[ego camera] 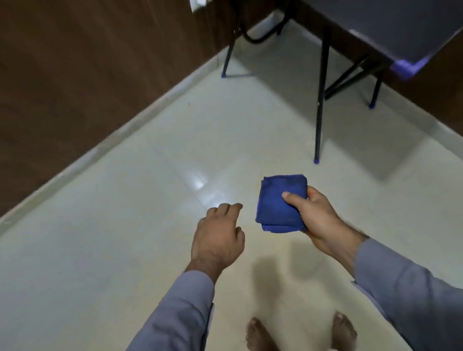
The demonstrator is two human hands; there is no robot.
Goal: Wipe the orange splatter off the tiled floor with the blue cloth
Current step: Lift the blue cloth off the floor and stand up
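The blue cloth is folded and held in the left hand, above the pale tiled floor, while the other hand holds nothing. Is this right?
Not quite. The head view shows the blue cloth folded and held in the right hand, thumb on top, above the pale tiled floor. It is the left hand that holds nothing, its fingers loosely curled.

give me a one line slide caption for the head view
Standing barefoot on the tiled floor, a person grips a folded blue cloth in the right hand; the left hand hangs empty.
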